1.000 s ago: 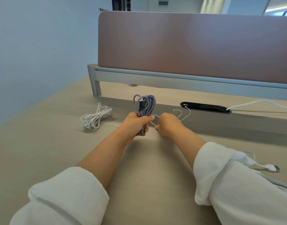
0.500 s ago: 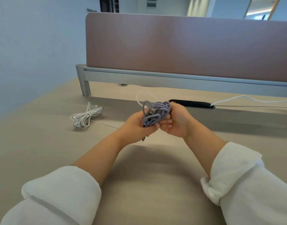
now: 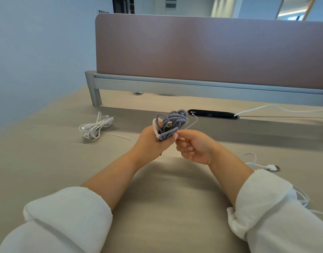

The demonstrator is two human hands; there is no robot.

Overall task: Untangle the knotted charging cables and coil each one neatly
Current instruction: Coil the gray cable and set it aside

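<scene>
Grey cable bundle [image 3: 172,123]: gripped in L hand [image 3: 149,143], long axis tilting up-right. R hand [image 3: 195,148] just right, fingers curled; whether pinching thin white cable [image 3: 190,125], cannot tell

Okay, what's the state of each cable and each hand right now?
purple cable, bundled, gripped in left hand.
thin white cable, looped around the purple bundle.
right hand, pinches thin white cable.
coiled white cable, lying on desk, untouched.
white USB cable, loose on desk.
</scene>
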